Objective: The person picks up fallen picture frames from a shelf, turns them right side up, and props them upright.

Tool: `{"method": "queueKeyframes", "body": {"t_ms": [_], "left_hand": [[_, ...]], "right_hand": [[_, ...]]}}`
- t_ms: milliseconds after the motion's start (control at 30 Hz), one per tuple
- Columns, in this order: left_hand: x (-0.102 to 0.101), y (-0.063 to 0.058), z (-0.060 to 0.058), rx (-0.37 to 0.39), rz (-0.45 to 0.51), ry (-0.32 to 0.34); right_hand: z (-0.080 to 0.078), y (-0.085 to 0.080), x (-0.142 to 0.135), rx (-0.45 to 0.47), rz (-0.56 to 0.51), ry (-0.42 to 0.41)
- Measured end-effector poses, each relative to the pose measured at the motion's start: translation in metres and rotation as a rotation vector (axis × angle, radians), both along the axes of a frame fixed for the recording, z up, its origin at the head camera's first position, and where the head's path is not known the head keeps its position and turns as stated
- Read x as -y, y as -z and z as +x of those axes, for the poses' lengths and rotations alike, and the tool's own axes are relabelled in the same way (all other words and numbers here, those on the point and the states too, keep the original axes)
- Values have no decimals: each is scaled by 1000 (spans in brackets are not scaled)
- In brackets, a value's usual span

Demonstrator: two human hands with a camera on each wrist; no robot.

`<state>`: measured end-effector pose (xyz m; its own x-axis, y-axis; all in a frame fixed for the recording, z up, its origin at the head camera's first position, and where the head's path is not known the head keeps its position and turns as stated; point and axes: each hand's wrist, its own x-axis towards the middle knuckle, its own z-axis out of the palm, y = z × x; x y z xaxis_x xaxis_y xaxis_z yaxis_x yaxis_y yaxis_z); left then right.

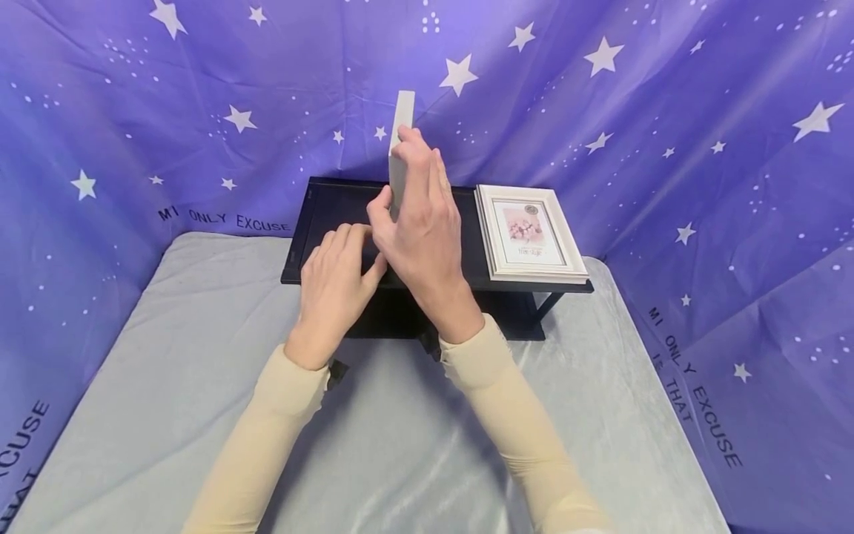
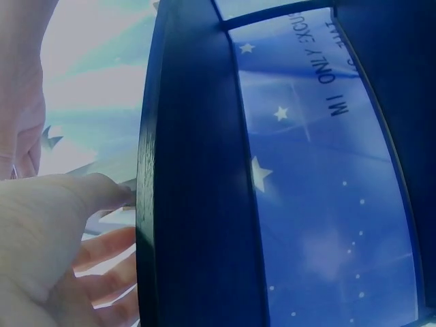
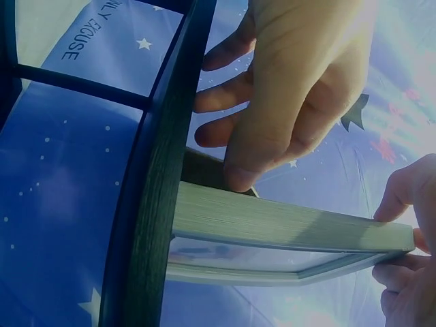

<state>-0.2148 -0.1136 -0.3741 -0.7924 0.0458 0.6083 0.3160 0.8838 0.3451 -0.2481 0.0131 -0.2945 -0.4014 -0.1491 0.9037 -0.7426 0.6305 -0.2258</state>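
Observation:
A white picture frame (image 1: 403, 111) stands upright on the black shelf (image 1: 327, 215), turned edge-on in the head view. My right hand (image 1: 430, 215) grips it by its upper part, with fingers and thumb around the edge. In the right wrist view the frame's pale side (image 3: 272, 214) and part of its glazed face show, beside a dark piece (image 3: 204, 169) close to the shelf. My left hand (image 1: 336, 278) is low at the frame's left, fingers at the shelf top. Its thumb (image 3: 245, 170) touches the frame near the dark piece.
A second white picture frame (image 1: 527, 230) with a pink flower print lies face up on the shelf's right end. The shelf has a lower board (image 1: 514, 326) and stands on a grey cloth-covered table (image 1: 387, 445). A purple star-printed curtain (image 1: 300, 89) hangs behind and at both sides.

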Motion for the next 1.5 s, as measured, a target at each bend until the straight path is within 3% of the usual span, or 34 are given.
{"method": "queueKeyframes", "body": {"t_ms": [167, 467, 967, 1500], "left_hand": [[-1, 2, -3, 5, -4, 4], [2, 1, -6, -53, 20, -14], [28, -9, -16, -74, 144, -119], [44, -3, -18, -91, 169, -142]], "right_hand": [[-1, 1, -1, -5, -2, 1], [-2, 1, -1, -9, -10, 3], [-3, -2, 5, -22, -8, 4], [-3, -2, 25, -26, 120, 44]]}}
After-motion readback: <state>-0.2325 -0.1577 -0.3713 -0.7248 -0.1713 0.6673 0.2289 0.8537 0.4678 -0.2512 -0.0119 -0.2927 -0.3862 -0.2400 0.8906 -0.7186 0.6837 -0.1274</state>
